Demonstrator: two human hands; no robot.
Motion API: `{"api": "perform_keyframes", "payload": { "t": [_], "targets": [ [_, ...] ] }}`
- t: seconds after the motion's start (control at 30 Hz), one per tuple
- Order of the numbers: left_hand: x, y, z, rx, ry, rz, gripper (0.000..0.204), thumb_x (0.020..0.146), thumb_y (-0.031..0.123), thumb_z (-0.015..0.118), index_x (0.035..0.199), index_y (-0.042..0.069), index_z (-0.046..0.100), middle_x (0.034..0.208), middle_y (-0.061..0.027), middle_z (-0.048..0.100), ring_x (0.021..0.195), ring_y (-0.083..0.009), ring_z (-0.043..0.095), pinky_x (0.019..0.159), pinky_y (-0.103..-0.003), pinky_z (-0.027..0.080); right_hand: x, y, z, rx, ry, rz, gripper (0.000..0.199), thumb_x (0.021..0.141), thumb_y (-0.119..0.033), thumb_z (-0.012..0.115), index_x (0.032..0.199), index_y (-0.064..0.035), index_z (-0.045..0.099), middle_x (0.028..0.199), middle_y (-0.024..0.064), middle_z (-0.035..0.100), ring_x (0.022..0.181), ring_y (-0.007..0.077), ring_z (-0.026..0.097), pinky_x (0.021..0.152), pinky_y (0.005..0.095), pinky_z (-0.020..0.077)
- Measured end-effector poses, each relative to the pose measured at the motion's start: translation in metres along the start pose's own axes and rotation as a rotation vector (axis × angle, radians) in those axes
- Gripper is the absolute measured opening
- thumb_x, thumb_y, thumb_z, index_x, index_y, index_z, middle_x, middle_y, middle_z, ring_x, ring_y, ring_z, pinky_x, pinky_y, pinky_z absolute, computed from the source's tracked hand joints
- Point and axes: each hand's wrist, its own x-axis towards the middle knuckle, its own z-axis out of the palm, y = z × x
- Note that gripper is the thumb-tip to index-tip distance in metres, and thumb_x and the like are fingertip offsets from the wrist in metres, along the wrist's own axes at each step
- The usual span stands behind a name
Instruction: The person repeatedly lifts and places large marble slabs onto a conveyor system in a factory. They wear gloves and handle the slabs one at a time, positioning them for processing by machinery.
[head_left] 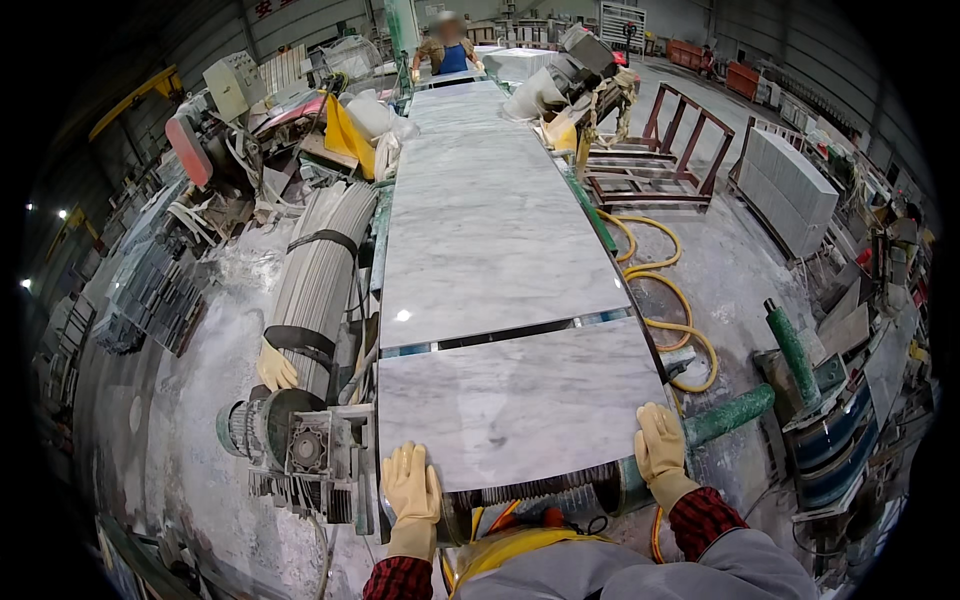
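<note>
A polished grey-white marble slab lies directly before me on a long conveyor, its near edge level with my hands. My left hand, in a cream rubber glove, rests with fingers extended at the slab's near left corner. On the opposite side, my right hand, gloved alike, lies flat with fingers straight along the near right edge. Neither hand grasps anything. Farther along the line lies a longer marble slab, parted from the near one by a narrow gap showing the conveyor beneath.
A motor juts out at the left, with a spare glove beside it. A green post sticks out right. Yellow hose loops over the floor. A co-worker in a blue apron stands at the conveyor's far end.
</note>
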Motion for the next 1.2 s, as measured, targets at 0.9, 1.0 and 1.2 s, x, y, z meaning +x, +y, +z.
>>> {"api": "perform_keyframes", "payload": {
  "t": [0.9, 1.0, 1.2],
  "targets": [
    [-0.018, -0.002, 0.000, -0.025, -0.059, -0.067, 0.044, 0.100, 0.017, 0.066, 0.141, 0.001, 0.065, 0.145, -0.0243, 0.065, 0.137, -0.0481, 0.057, 0.121, -0.061, 0.037, -0.002, -0.015, -0.010, 0.011, 0.032, 0.032, 0.044, 0.092, -0.004, 0.066, 0.136, -0.0009, 0.066, 0.135, 0.0270, 0.067, 0.124, 0.0502, 0.062, 0.112, 0.0582, 0.0488],
    [-0.019, -0.001, 0.001, -0.039, -0.051, -0.063, 0.044, 0.100, 0.018, 0.065, 0.141, 0.000, 0.066, 0.146, -0.0246, 0.065, 0.137, -0.0486, 0.057, 0.122, -0.061, 0.037, -0.010, -0.008, -0.005, -0.008, -0.017, 0.065, 0.047, 0.095, -0.015, 0.068, 0.141, -0.0033, 0.067, 0.143, 0.0232, 0.066, 0.131, 0.0474, 0.060, 0.116, 0.0586, 0.0457],
    [-0.021, -0.001, 0.001, 0.012, -0.037, -0.031, 0.043, 0.099, 0.019, 0.065, 0.138, 0.001, 0.065, 0.142, -0.0231, 0.065, 0.134, -0.0455, 0.058, 0.118, -0.060, 0.039, -0.013, -0.006, -0.005, -0.017, -0.055, 0.070, 0.049, 0.095, -0.016, 0.068, 0.142, -0.0014, 0.066, 0.144, 0.0232, 0.066, 0.132, 0.0471, 0.060, 0.118, 0.0584, 0.0446]
  ]
}}
